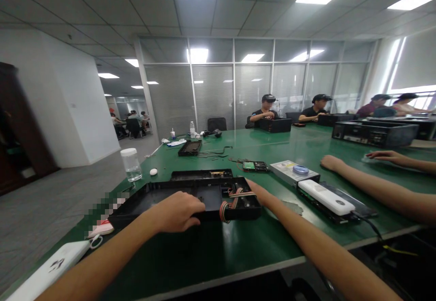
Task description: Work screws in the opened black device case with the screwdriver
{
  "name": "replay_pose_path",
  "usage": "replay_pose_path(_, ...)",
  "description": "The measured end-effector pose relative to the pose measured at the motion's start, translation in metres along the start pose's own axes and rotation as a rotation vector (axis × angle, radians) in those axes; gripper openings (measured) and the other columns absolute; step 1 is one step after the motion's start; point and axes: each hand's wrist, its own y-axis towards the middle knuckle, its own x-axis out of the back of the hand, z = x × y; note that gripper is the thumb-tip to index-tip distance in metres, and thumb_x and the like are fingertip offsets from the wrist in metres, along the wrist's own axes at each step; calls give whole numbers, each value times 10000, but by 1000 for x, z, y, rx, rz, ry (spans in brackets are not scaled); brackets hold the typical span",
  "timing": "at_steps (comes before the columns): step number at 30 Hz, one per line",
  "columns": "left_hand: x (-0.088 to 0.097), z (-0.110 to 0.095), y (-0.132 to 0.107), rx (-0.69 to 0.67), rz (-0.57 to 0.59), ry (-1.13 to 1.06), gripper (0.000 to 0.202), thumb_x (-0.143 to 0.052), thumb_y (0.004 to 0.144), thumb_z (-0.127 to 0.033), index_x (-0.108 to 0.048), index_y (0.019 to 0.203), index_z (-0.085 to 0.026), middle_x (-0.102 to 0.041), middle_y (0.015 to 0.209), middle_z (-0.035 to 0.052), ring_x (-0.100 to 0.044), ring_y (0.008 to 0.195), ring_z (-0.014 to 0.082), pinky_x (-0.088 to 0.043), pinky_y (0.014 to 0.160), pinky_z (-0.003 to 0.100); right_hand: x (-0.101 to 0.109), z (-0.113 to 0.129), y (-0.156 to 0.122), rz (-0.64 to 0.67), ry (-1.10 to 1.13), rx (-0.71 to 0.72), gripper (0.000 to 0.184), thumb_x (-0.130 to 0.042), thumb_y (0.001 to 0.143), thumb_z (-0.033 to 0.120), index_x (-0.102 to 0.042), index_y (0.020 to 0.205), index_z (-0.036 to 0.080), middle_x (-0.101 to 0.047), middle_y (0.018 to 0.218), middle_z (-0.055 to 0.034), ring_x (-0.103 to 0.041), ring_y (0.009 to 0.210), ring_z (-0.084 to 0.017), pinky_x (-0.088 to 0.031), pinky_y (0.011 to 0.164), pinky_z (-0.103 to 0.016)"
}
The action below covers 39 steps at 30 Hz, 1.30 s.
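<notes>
A long black plastic casing [177, 189], open at the top, lies in front of me on the green table. Striped ribbon wires [226, 208] loop over its right end, beside small inner parts. My left hand [179, 212] is closed over the near wall, thumb on the outside and fingers reaching inside. At the right end, my right hand [258, 192] holds the casing; its fingers pass behind it, out of sight. Just beyond lies another black panel [200, 173], partly covered by the casing.
Right of me are a silver drive box [289, 172], a white device [326, 197] with a cable, and a neighbour's arms [378, 185]. A clear jar [131, 164] and white phone-like slab [51, 269] sit left. Farther off are a circuit board [255, 166] and a black tray [190, 147].
</notes>
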Motion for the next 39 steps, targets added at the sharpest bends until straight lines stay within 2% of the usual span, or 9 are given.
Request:
replay_pose_path(5, -20, -24, -14, -21, 4, -30, 113, -472, 819, -308, -526, 861, -219, -588, 852, 20, -553, 771, 169, -372, 660, 264, 33, -55, -13, -4, -537, -328, 303, -384, 798, 96, -572, 1027, 163, -484, 1201, -127, -465, 1057, -232, -378, 846, -340)
replay_pose_path(10, -40, -30, -17, -28, 36, -50, 91, -508, 791, -288, -532, 844, -217, -598, 837, 20, -566, 778, 178, -384, 652, 263, 38, -78, -19, -76, -377, -596, 250, -413, 825, 264, -597, 965, 167, -614, 940, -120, -574, 842, -222, -409, 717, -309)
replay_pose_path(15, -63, -23, -11, 11, 84, -71, 119, -564, 735, -278, -571, 842, -227, -619, 828, 31, -577, 792, 204, -407, 656, 279, 2, -46, -10, 6, 143, -396, 394, -340, 845, 416, -564, 993, 128, -593, 601, -16, -554, 537, -133, -411, 553, -225)
replay_pose_path(19, -66, 2, 9, 161, 210, -167, 292, -625, 642, -450, -618, 786, -195, -620, 754, 48, -584, 691, 204, -410, 559, 256, -15, -24, -4, 46, -98, -167, 306, -413, 811, 373, -610, 792, 140, -618, 704, -45, -565, 683, -159, -398, 646, -242)
replay_pose_path(22, -59, 33, 35, 195, 303, -307, 418, -547, 670, -565, -618, 808, -177, -617, 716, 33, -577, 608, 169, -406, 515, 230, -14, -22, -4, 83, -329, -165, 227, -448, 787, 310, -614, 806, 157, -629, 862, -80, -565, 819, -186, -385, 712, -261)
replay_pose_path(27, -67, 86, 79, 229, -155, -42, 378, -563, 735, -389, -535, 1041, -168, -577, 1022, 94, -529, 936, 223, -406, 781, 287, -2, -32, -7, 170, -533, -398, 285, -435, 789, 338, -626, 883, 149, -622, 939, -146, -577, 875, -246, -404, 722, -328)
replay_pose_path(32, -94, 110, 93, 188, -65, -61, 251, -528, 771, -275, -548, 1009, -197, -597, 985, 57, -544, 925, 185, -402, 808, 262, 12, -46, -11, 206, -584, -541, 345, -446, 774, 370, -641, 884, 107, -622, 937, -183, -584, 877, -297, -423, 703, -364)
replay_pose_path(36, -98, 104, 89, 262, -61, -11, 361, -542, 758, -268, -486, 1109, -201, -588, 984, 86, -550, 909, 214, -414, 789, 300, 16, -47, -14, 209, -579, -546, 320, -460, 772, 358, -633, 893, 117, -619, 944, -169, -584, 883, -282, -422, 709, -349)
replay_pose_path(39, -93, 97, 86, 176, -135, -6, 466, -586, 727, -247, -445, 1169, -199, -526, 1083, 96, -507, 979, 211, -391, 842, 299, 16, -44, -14, 163, -580, -522, 298, -476, 772, 355, -606, 933, 140, -607, 964, -150, -575, 898, -260, -412, 720, -335)
